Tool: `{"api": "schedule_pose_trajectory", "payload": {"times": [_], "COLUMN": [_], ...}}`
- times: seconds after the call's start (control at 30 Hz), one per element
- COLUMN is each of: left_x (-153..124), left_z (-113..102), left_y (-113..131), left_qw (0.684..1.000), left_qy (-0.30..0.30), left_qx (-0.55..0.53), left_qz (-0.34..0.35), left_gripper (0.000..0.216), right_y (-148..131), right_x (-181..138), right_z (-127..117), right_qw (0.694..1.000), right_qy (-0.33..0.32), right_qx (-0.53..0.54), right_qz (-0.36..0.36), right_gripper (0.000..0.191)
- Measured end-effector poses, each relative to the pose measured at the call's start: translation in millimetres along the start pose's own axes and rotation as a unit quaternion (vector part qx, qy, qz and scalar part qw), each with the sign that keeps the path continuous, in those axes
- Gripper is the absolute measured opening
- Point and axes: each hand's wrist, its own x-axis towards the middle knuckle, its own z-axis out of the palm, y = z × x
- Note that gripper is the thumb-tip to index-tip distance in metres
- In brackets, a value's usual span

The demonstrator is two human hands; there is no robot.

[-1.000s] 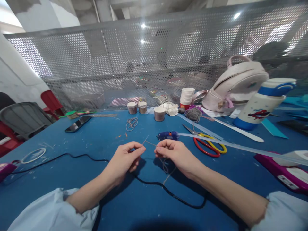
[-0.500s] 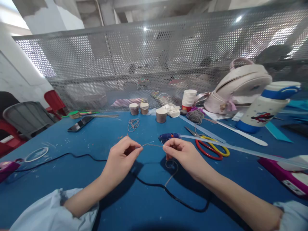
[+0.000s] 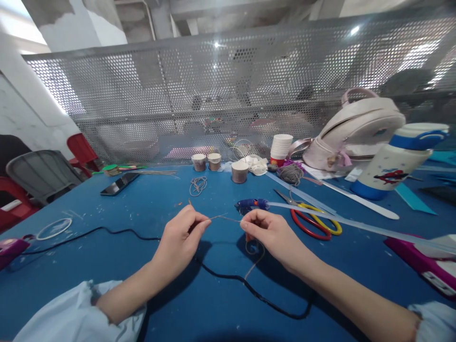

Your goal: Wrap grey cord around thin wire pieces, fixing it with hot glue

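Observation:
Both hands hover just above the blue table [image 3: 149,209], near its middle. My left hand [image 3: 183,237] pinches one end of a thin grey string [image 3: 226,218] between thumb and forefinger. My right hand [image 3: 269,232] pinches the same string a short way to the right. A short stretch runs taut between the two hands. The rest of the string curls in a loop under my right hand and trails down onto the table. A black cable [image 3: 249,285] lies on the table beneath both hands.
A blue glue gun [image 3: 251,205] and red-and-yellow scissors [image 3: 313,221] lie just beyond my right hand. Small cups [image 3: 239,172], a string coil [image 3: 197,185], a phone [image 3: 119,184], a bottle [image 3: 399,161] and a pink bag [image 3: 356,126] stand farther back. A perforated metal screen [image 3: 213,95] closes the far edge.
My hands have drawn slightly apart, stretching the string between them. The loop below my right hand has shifted a little. The view has drifted slightly left.

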Motion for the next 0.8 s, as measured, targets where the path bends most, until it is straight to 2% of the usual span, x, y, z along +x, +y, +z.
{"api": "schedule_pose_trajectory", "payload": {"times": [0.33, 0.6, 0.7, 0.8], "left_x": [-0.5, 2.8, 3.2, 1.8], "left_z": [1.1, -0.8, 0.9, 3.6], "left_y": [-1.5, -0.1, -0.6, -2.1], "left_qw": [0.999, 0.982, 0.978, 0.984], "left_qy": [-0.043, -0.115, -0.105, -0.079], "left_qx": [0.014, -0.075, -0.097, -0.079], "left_qz": [0.000, -0.131, -0.151, -0.141], "left_gripper": [0.022, 0.024, 0.020, 0.017], "right_y": [-1.4, 1.4, 3.4, 4.9], "right_x": [-0.2, 1.9, 1.2, -1.6], "right_z": [-0.1, -0.6, 1.2, 4.0], "right_qw": [1.000, 1.000, 1.000, 1.000], "right_qy": [0.002, 0.001, -0.003, -0.016], "right_qx": [-0.003, 0.006, 0.003, -0.004], "right_qz": [0.000, 0.011, 0.018, 0.015], "right_gripper": [0.016, 0.016, 0.017, 0.016]}}
